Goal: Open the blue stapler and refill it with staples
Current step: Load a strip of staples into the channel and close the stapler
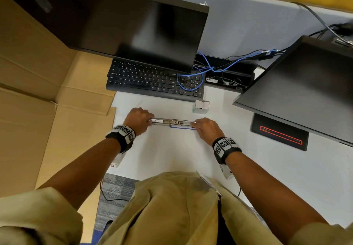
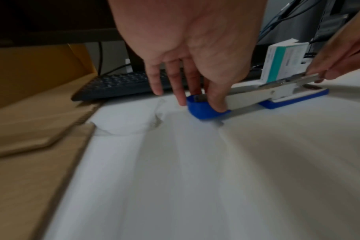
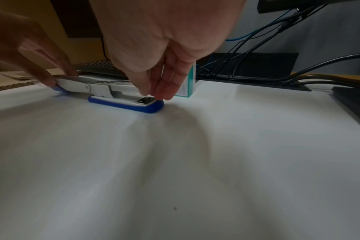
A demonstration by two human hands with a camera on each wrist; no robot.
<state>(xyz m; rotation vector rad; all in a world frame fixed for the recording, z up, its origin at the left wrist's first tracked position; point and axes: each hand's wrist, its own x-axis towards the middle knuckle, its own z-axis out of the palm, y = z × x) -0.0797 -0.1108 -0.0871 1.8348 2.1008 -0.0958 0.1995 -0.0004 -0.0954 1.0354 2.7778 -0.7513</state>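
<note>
A staple box [image 1: 201,107] stands between stapler [image 1: 172,122] and keyboard [image 1: 154,81].

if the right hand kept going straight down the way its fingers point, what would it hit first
Most likely the stapler's blue base, near its metal plate; the right hand hangs just above it, though contact is unclear.

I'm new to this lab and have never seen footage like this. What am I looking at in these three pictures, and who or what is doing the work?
No machine: a person wears one camera on the head and one on each wrist. The head view looks down at a white desk. The blue stapler lies there swung open flat. The left hand holds its blue cap end; the right hand holds the metal staple rail's tip above the base. An opened staple box stands behind, before the keyboard.
</note>
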